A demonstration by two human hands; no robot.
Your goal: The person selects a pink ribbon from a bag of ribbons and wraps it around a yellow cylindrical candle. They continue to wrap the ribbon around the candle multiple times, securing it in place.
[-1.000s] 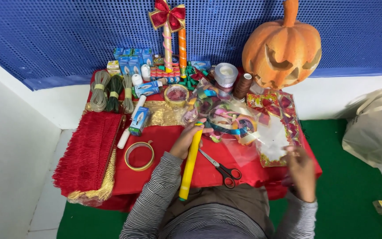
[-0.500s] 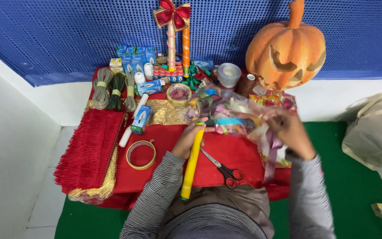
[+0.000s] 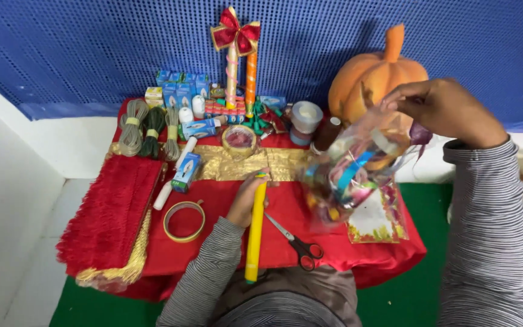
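A blue perforated wall (image 3: 92, 54) rises behind; green floor (image 3: 419, 297) lies below.

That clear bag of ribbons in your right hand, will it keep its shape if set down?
Probably not. The clear bag hangs slack and crumpled from the right hand, so it looks floppy. It seems light, pinched by its top alone. The glossy film may be slippery.

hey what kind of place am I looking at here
Probably a home craft or decorating corner set up on the floor. A low table under a red cloth holds ribbon-wrapped sticks with a bow, scissors and twine bundles, beside an orange pumpkin decoration against a blue backdrop.
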